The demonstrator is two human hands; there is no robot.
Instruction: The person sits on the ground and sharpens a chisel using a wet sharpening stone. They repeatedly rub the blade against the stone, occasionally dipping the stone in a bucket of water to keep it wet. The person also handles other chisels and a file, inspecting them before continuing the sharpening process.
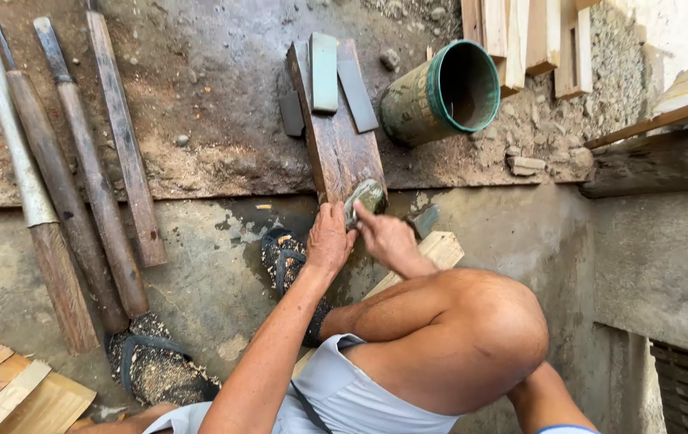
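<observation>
A wet, rounded greenish stone [368,194] lies on the near end of a dark wooden plank [336,145]. My left hand [328,241] is curled against the stone's left side at the plank's end. My right hand [386,238] holds it from the right, with the forefinger stretched onto its top. Whether a small blade lies under my fingers is hidden. Two flat grey sharpening stones [324,72] [357,86] rest on the plank's far end. My bent knee [480,321] fills the lower middle.
Several long wooden-handled tools [79,185] lie side by side on the left. A green-rimmed bucket [444,92] lies tipped at the upper right, with timber offcuts [520,40] behind it. Sandals [287,257] [155,370] and wood strips [14,398] are on the concrete floor.
</observation>
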